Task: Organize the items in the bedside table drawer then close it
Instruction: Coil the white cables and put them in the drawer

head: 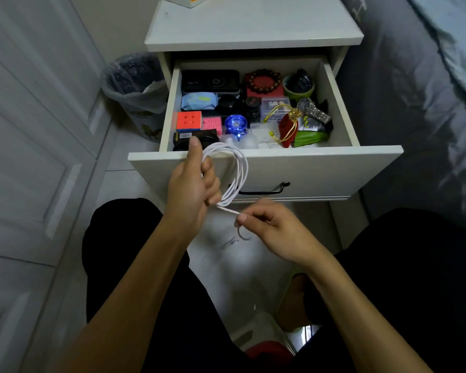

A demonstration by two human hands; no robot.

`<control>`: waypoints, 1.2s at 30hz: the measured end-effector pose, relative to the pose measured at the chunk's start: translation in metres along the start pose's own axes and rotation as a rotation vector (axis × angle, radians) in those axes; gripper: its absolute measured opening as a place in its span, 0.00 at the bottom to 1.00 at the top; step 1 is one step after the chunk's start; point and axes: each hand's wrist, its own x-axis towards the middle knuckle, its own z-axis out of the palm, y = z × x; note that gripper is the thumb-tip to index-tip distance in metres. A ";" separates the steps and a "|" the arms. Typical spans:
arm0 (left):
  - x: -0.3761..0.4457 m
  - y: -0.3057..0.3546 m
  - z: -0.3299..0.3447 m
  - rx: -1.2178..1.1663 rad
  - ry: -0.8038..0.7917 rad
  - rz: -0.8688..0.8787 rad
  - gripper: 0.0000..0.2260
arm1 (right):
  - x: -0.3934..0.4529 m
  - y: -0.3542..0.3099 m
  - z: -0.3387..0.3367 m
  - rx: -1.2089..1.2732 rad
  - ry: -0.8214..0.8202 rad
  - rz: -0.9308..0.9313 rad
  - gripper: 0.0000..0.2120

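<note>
The left hand (193, 181) has its fingers (210, 168) curled through one white cable (237, 168) wound in several smooth round loops, while the right hand (269, 227) pinches the cable's loose end between thumb and forefinger, both held just in front of the open drawer (267, 168). Inside the white, flat-fronted drawer lie one cube (189, 120), one pink box (212, 124), one glossy blue top (235, 124), one ring of round wooden beads (263, 81), one metal watch (313, 109) and one red pouch (287, 127). One bin (135, 87) lined with crinkled plastic stands left of the worktop (253, 25).
</note>
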 end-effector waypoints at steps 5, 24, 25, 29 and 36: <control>-0.010 -0.014 0.001 0.240 -0.048 -0.075 0.21 | -0.012 -0.002 -0.016 -0.618 -0.001 0.064 0.13; -0.013 -0.023 0.003 0.161 -0.258 -0.375 0.21 | -0.010 -0.010 0.003 0.410 0.539 0.071 0.08; -0.013 -0.023 0.003 0.179 -0.260 -0.372 0.21 | -0.008 -0.012 0.003 0.462 0.511 0.096 0.09; -0.016 -0.023 0.004 0.327 -0.266 -0.270 0.21 | -0.011 -0.016 -0.003 0.363 0.409 0.047 0.12; -0.016 -0.045 0.002 0.833 -0.120 0.248 0.10 | -0.009 -0.017 -0.018 0.059 0.287 -0.009 0.12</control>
